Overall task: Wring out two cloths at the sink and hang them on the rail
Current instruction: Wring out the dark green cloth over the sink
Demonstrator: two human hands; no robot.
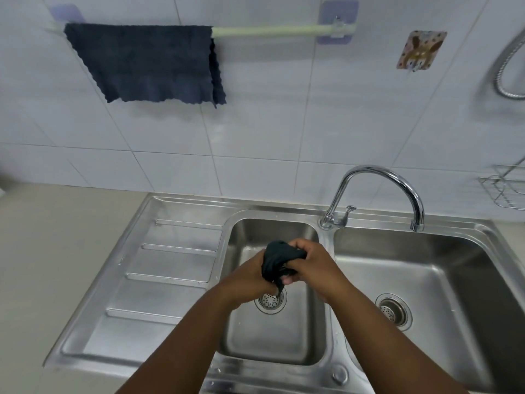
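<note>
A dark, wet cloth (277, 260) is bunched and twisted between both my hands over the small left basin of the steel sink (326, 331). My left hand (250, 280) grips its lower part and my right hand (309, 263) grips its upper part; a tail of cloth hangs toward the drain (270, 301). On the tiled wall above, a second dark blue cloth (147, 64) hangs spread over the left end of the pale green rail (270, 31).
A chrome tap (377, 191) arches over the divider toward the large right basin (426, 280). The ribbed drainboard (159, 280) lies left. A wire rack (505, 189), a shower hose (508, 66) and a sticker hook (420, 49) are on the right wall.
</note>
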